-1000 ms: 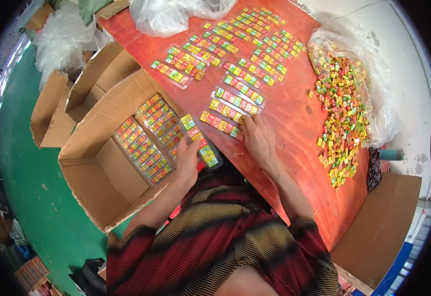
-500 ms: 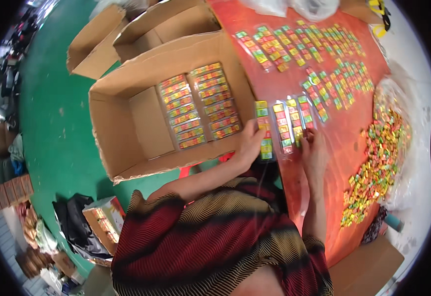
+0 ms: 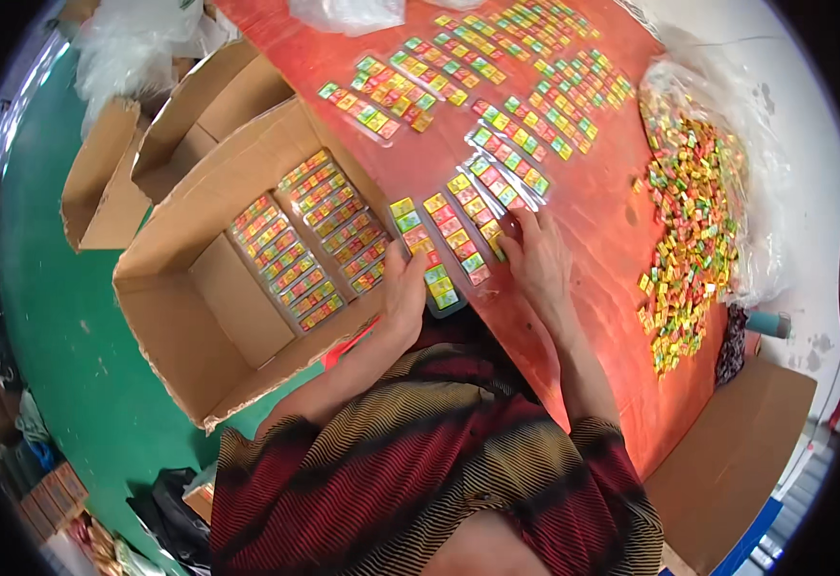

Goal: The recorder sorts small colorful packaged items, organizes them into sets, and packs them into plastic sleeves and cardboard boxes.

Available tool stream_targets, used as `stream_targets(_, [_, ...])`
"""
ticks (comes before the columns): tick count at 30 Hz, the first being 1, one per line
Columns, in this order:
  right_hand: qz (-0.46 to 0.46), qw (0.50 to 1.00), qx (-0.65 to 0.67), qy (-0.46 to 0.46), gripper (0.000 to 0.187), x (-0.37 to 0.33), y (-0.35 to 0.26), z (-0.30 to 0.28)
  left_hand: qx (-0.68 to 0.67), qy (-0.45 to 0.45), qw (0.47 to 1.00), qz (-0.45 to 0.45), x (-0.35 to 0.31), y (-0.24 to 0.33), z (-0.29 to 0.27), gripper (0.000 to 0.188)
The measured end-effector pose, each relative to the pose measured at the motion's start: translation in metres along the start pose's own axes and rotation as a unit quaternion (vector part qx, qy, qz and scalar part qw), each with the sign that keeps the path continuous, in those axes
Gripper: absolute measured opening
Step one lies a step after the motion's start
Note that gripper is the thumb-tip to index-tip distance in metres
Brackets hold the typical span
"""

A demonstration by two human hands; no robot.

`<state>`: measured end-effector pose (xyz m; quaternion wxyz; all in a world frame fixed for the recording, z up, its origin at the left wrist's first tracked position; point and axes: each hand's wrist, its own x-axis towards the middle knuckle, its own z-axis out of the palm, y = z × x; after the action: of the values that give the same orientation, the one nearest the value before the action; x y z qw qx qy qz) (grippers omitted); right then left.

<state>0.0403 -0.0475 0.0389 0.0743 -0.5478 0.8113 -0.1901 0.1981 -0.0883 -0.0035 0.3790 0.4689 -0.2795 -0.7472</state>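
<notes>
A green floor (image 3: 64,326) and a pale wall (image 3: 818,144) flank a red bench (image 3: 617,226), which lies under and around the right fingers. The left hand (image 3: 404,298) has its fingers closed on the side of a held strip (image 3: 440,281) of small red, yellow and green pieces, at the bench's near edge. The right hand (image 3: 542,261) has its fingers bent and close together, touching the near end of a second strip (image 3: 475,205); whether they pinch it I cannot tell. Between the two hands' fingers lies a middle strip (image 3: 456,236); just beyond the right fingertips is a far strip (image 3: 497,182), with many more rows (image 3: 559,91) past it. Left of the left fingers stands an open carton (image 3: 156,336) holding two groups of packed strips (image 3: 276,264). Well right of the right fingers, a heap of loose pieces (image 3: 693,240) spills from a clear plastic bag (image 3: 770,230).
</notes>
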Motion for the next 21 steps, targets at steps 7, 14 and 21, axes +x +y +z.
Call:
stream_targets(7, [-0.047, 0.996, -0.077, 0.028, 0.031, 0.003, 0.007, -0.005, -0.013, -0.019, 1.0, -0.017, -0.004, 0.009, 0.002, 0.029])
stream_targets(14, [0.019, 0.999, -0.032, 0.005, 0.03, -0.022, -0.01, 0.0, -0.018, -0.029, 0.999, -0.011, -0.006, 0.01, 0.0, 0.03])
stream_targets(21, [0.018, 1.0, 0.022, -0.01, 0.032, -0.027, -0.009, 0.004, -0.008, -0.031, 0.999, -0.015, -0.005, 0.01, -0.001, 0.028])
